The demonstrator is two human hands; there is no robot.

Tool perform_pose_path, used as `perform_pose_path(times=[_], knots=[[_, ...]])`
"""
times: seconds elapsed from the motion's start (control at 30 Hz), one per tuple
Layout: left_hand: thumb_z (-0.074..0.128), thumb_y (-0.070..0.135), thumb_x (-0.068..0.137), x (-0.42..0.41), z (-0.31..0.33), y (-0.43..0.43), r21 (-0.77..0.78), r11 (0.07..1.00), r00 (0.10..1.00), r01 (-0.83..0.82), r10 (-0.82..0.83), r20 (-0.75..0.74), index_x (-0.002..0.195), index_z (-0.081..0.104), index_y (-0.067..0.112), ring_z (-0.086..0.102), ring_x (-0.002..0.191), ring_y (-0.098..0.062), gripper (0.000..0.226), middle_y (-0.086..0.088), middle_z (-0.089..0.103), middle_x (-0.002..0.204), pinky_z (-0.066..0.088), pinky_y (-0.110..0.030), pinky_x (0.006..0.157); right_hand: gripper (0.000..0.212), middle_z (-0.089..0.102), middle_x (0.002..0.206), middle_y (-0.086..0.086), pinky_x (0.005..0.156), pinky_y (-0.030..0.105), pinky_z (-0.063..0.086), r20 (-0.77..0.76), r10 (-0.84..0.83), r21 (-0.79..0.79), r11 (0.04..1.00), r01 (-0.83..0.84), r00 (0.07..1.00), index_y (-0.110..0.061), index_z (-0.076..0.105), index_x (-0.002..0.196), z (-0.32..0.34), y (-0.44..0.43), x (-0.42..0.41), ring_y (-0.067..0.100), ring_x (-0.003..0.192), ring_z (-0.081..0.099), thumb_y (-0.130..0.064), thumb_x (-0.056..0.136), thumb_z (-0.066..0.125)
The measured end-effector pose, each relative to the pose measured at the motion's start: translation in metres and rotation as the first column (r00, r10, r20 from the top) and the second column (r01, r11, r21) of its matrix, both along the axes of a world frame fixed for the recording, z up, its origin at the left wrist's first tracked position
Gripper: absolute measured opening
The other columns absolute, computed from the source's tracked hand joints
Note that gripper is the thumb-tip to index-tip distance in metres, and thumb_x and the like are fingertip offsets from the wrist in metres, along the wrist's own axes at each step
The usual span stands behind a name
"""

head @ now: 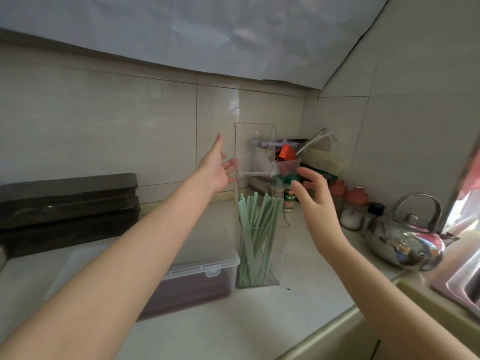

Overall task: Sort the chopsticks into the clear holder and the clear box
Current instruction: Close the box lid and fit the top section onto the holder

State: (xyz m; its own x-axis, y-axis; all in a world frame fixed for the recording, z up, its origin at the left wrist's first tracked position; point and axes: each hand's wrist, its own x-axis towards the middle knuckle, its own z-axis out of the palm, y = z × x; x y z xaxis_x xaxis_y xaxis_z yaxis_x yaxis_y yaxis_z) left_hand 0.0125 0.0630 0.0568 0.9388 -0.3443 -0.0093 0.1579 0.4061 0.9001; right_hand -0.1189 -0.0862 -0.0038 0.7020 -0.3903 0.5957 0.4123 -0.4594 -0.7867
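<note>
The clear holder (281, 245) stands upright in the middle of the counter (233, 320), with a bunch of pale green chopsticks (249, 229) leaning inside it, their tops fanned out. Its clear lid (253, 136) is tipped up at twelve o'clock above the opening.

The left hand (217, 170) reaches in from eight o'clock with its fingers straight and spread, holding nothing. Its fingertips are at the lid's left edge by the hinge, though I cannot tell if they touch. The right hand (313, 196) hovers at two o'clock of the holder, just beside it, fingers wide and loosely bent, also holding nothing.

The clear box (207, 266) lies at eight o'clock of the holder, close against its base, with its lid down and dark chopsticks (192, 289) showing through the wall.

Black cases (67, 201) are stacked at ten o'clock against the tiles. A shiny kettle (405, 242) sits at three o'clock, and a spice jar (289, 201) stands behind the holder.
</note>
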Motion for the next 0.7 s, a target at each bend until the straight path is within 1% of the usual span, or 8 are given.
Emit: perform_pose_path(times=[0.03,0.1,0.23,0.37,0.47,0.53,0.63,0.7], knots=[[0.047,0.057,0.087,0.001,0.001,-0.001,-0.005,1.0,1.0,-0.005,0.005,0.015,0.141,0.03,0.008,0.054,0.113,-0.018,0.075,-0.01,0.05,0.13,0.032,-0.044,0.101,0.036,0.043,0.13,-0.009,0.092,0.019,0.036,-0.037,0.025,0.053,0.998,-0.023,0.999,-0.033,0.043,0.131,0.009,0.0,0.005,0.003,0.114,0.041,-0.031,0.096,0.049],[0.045,0.057,0.088,0.001,0.002,-0.003,-0.002,1.0,0.998,-0.012,0.012,0.058,0.135,0.041,0.011,0.053,0.109,-0.015,0.066,-0.006,0.049,0.128,0.027,-0.046,0.108,0.048,0.037,0.139,-0.009,0.099,0.024,0.032,-0.096,0.098,0.157,0.984,-0.082,0.991,-0.031,0.028,0.143,0.022,0.0,0.016,0.004,0.12,0.038,-0.04,0.098,0.041],[0.041,0.056,0.09,-0.003,-0.002,0.001,-0.023,0.999,0.994,0.03,-0.027,0.109,0.115,0.053,0.022,0.054,0.106,-0.013,0.045,0.0,0.053,0.107,0.028,-0.046,0.105,0.056,0.026,0.152,-0.009,0.113,0.044,0.024,-0.145,0.144,0.231,0.967,-0.108,0.979,-0.037,0.021,0.146,0.038,0.001,0.03,0.015,0.138,0.027,-0.058,0.095,0.029],[0.041,0.063,0.086,-0.016,0.005,0.003,0.016,0.993,0.978,0.12,-0.121,0.169,0.137,0.038,0.021,0.053,0.118,-0.018,0.066,0.0,0.054,0.125,0.038,-0.037,0.088,0.069,0.021,0.155,-0.005,0.114,0.047,0.016,-0.251,0.203,0.291,0.948,-0.126,0.946,-0.037,0.017,0.147,0.049,0.008,0.041,0.021,0.141,0.022,-0.071,0.087,0.02],[0.044,0.065,0.083,-0.025,0.015,-0.003,0.051,0.991,0.972,0.123,-0.13,0.197,0.144,0.025,0.022,0.054,0.117,-0.019,0.077,-0.003,0.052,0.132,0.026,-0.049,0.109,0.066,0.016,0.156,-0.009,0.113,0.053,0.019,-0.238,0.298,0.296,0.929,-0.223,0.925,-0.042,0.014,0.146,0.049,0.014,0.047,0.022,0.141,0.022,-0.071,0.087,0.017],[0.046,0.063,0.083,-0.03,0.02,-0.008,0.086,0.992,0.969,0.09,-0.107,0.223,0.144,0.025,0.026,0.055,0.116,-0.019,0.074,-0.004,0.052,0.13,0.018,-0.057,0.112,0.064,0.015,0.156,-0.009,0.113,0.055,0.019,-0.223,0.304,0.27,0.932,-0.241,0.926,-0.042,0.015,0.145,0.046,0.015,0.049,0.022,0.141,0.021,-0.07,0.088,0.016],[0.05,0.054,0.086,-0.032,0.025,-0.01,0.094,0.994,0.97,0.053,-0.073,0.233,0.14,0.032,0.026,0.056,0.11,-0.019,0.064,-0.003,0.057,0.11,0.02,-0.055,0.111,0.065,0.017,0.156,-0.007,0.113,0.055,0.015,-0.224,0.277,0.3,0.932,-0.204,0.935,-0.038,0.018,0.146,0.045,0.013,0.051,0.021,0.142,0.017,-0.069,0.089,0.015],[0.052,0.045,0.088,-0.031,0.025,-0.01,0.083,0.996,0.967,0.044,-0.063,0.247,0.138,0.036,0.022,0.057,0.102,-0.016,0.058,-0.004,0.059,0.107,0.022,-0.052,0.112,0.063,0.019,0.155,-0.007,0.114,0.052,0.015,-0.201,0.275,0.295,0.932,-0.209,0.94,-0.038,0.019,0.146,0.044,0.013,0.05,0.019,0.142,0.017,-0.067,0.09,0.017]])
